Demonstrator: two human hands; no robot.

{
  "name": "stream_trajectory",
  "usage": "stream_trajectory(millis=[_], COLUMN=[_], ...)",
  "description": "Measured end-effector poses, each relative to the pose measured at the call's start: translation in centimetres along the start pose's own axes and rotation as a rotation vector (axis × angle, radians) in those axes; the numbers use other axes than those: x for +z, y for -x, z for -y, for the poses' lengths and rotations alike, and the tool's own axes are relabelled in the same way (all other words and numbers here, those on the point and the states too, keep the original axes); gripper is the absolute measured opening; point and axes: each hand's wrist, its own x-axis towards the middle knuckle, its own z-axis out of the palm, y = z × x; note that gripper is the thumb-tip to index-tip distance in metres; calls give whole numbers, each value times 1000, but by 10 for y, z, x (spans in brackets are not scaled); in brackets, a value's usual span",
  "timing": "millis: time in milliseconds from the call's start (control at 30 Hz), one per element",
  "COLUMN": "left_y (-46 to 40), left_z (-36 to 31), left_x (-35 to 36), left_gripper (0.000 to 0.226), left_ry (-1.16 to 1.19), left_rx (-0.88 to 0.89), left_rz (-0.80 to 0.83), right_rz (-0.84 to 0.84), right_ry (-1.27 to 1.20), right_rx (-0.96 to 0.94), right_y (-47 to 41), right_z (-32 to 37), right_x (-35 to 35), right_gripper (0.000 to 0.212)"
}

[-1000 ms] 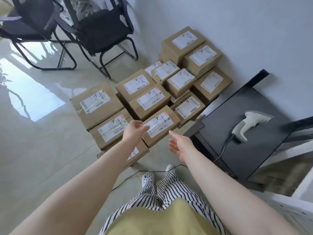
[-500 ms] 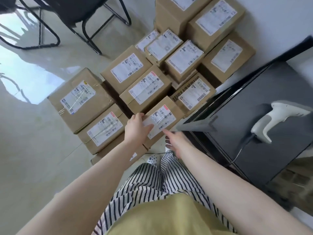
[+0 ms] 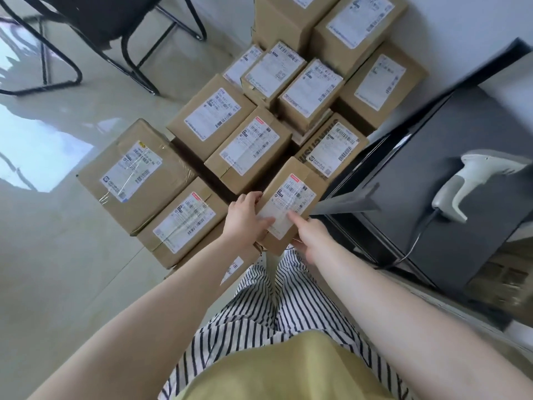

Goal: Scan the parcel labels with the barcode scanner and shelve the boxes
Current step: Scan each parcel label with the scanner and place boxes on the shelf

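A person stands over a cluster of cardboard parcels on a pale glossy floor (image 3: 57, 269), both bare hands on the nearest small box (image 3: 291, 202). This box sits at the front of the cluster, just beside the corner of a dark cabinet (image 3: 450, 180) on the right, and rests partly on a lower box (image 3: 230, 267) that shows beneath the left forearm. The left hand (image 3: 245, 216) lies against the box's left side, its fingers (image 3: 264, 223) stretched out together across the near end of the white shipping label (image 3: 288, 204), thumb along the left edge. The right hand (image 3: 310, 235) takes the box's near right corner: the forefinger points up over the label's lower part, while the other fingers curl under the corner, their tips hidden. The box thus sits between the two hands, gripped from both sides. Whether it has left the box below cannot be told. The white barcode scanner (image 3: 473, 183) lies on its side on the cabinet top, well apart from both hands, its cable (image 3: 415, 243) trailing off the front edge. More labelled boxes (image 3: 251, 151) fill the floor behind, up to the wall, and a black chair (image 3: 115, 27) stands at upper left.
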Motion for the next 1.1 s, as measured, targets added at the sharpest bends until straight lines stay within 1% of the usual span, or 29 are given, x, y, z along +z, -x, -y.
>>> stream_trajectory(millis=[67, 167, 200, 267, 300, 333, 400, 433, 500, 600, 633, 700, 733, 867, 933, 1000, 1100], left_y=[7, 20, 25, 33, 37, 40, 45, 48, 53, 59, 61, 63, 64, 63, 64, 66, 68], left_z=[-4, -12, -15, -22, -26, -31, -40, -45, -52, -58, -59, -61, -61, -61, -62, -66, -73], left_x=[-6, -16, -20, -27, -31, -36, -47, -53, -65, -79, -84, -93, -97, -109, -111, -111, -107], left_gripper=[71, 66, 65, 65, 66, 65, 62, 60, 58, 59, 58, 55, 55, 60, 64, 80, 97], left_ry=[49, 136, 154, 184, 196, 212, 278, 348, 514, 622, 639, 628, 612, 629, 704, 757, 810], left_rx=[15, 20, 30, 51, 55, 54, 44, 25, -32, -56, -38, 18, 42, 94, 132, 154, 171], left_rz=[28, 62, 60, 38, 21, 2, -39, -49, -53, -82, -103, -132, -142, -213, -185, -111, -14], right_rz=[-9, -43, -60, -102, -115, -123, -126, -102, -15, 121, 150, 196, 215, 289, 321, 333, 308], right_ry=[-15, -32, -30, -16, -14, -22, -34, -49, -68, -49, -39, -33, -34, -123, -193, -229, -233], right_rx=[-8, -29, -40, -78, -113, -155, -275, -338, -445, -469, -468, -478, -484, -513, -537, -557, -563], right_y=[11, 28, 36, 50, 57, 62, 75, 83, 95, 105, 109, 115, 116, 123, 128, 131, 131], right_z=[-1, -2, -2, -1, 1, 3, 11, 17, 32, 56, 62, 71, 73, 77, 78, 79, 77], right_x=[-2, -3, -1, 3, 5, 6, 6, 6, 4, 3, 2, -1, -2, -1, 1, 3, 3], right_gripper=[39, 49, 56, 77, 83, 82, 68, 63, 64, 74, 72, 58, 55, 57, 52, 47, 48])
